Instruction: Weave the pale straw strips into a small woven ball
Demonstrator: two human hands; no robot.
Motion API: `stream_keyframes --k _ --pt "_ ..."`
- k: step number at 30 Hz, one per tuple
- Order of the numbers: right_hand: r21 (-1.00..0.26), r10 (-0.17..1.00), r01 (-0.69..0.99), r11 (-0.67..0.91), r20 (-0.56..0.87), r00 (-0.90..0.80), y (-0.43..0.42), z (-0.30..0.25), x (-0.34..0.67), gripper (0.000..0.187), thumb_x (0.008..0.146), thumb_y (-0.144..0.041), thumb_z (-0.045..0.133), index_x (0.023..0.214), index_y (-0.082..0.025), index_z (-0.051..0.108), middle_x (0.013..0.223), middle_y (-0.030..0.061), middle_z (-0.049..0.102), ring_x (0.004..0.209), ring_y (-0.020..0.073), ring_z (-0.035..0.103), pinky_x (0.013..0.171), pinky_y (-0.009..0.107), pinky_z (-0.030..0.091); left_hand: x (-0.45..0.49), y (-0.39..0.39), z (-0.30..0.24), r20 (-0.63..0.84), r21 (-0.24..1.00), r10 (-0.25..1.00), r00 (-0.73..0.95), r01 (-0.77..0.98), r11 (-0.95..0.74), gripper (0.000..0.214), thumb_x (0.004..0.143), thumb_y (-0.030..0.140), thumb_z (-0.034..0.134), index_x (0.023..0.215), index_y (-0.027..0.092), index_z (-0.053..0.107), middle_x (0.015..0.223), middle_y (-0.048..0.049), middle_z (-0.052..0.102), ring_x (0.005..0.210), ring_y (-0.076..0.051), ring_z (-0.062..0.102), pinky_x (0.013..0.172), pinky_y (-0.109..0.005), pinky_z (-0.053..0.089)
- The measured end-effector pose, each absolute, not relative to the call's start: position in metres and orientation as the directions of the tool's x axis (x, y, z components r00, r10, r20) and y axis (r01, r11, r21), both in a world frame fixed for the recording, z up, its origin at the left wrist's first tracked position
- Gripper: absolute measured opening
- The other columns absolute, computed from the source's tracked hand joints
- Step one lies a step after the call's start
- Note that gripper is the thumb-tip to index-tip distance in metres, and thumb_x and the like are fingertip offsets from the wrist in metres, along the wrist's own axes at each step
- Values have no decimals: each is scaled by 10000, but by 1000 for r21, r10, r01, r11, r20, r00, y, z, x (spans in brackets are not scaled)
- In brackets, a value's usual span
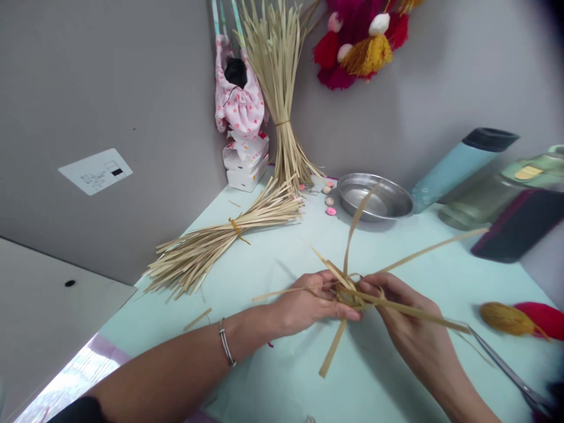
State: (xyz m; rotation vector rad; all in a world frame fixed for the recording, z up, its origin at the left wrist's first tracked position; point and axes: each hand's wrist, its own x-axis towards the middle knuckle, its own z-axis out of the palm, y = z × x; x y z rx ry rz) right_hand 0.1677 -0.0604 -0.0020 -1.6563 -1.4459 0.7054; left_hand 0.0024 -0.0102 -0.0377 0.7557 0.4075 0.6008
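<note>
My left hand [308, 302] and my right hand [408, 323] meet over the pale green table [282, 252]. Both pinch a small woven knot of straw strips [350, 294]. Loose strip ends stick out from the knot upward, to the right and down toward me. The fingers of both hands are closed on the strips. A thin bracelet [226, 343] sits on my left wrist.
A tied bundle of straw [220, 238] lies on the left; another bundle [282, 94] leans against the wall. A steel bowl [374, 197], a teal flask [458, 167], a glass jar [493, 200], small pink beads [329, 202], yellow and red tassels [524, 320] and scissors [511, 373] are around.
</note>
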Motion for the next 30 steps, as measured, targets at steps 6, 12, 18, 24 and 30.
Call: stream_keyframes --k 6,12,18,24,30 --pt "-918 970 386 -86 11 244 -57 1 164 206 753 -414 697 743 -211 663 700 35 695 656 211 642 558 268 514 2 -10 -36 -163 740 644 748 -339 581 539 536 203 890 1018 169 650 991 -50 692 900 -176 663 957 -381 434" --pt "-902 969 430 -26 84 233 -63 -9 164 192 860 -421 622 875 -230 610 775 32 668 685 189 646 527 238 476 0 -7 -37 -177 777 665 725 -311 547 607 557 221 884 1102 170 620 921 -46 704 819 -150 659 881 -336 452" --pt "-845 948 535 -8 163 272 -65 -10 164 161 868 -391 596 859 -230 598 788 21 650 709 176 651 589 231 499 2 -6 -41 -167 811 728 665 -327 485 550 522 237 901 954 166 568 907 -44 681 802 -150 652 837 -346 472" --pt "-870 957 487 -69 80 278 -61 -3 168 205 811 -408 608 835 -207 634 729 35 675 646 192 632 557 254 499 1 -8 -36 -192 797 718 669 -320 511 511 538 237 894 912 158 555 815 -29 704 743 -135 666 822 -329 480" --pt "-899 980 429 -85 4 201 -58 -5 171 179 814 -390 627 811 -212 636 714 18 662 647 187 619 593 262 505 2 -11 -41 -234 793 723 650 -303 529 563 502 259 911 917 157 544 796 -42 722 759 -167 690 822 -352 486"
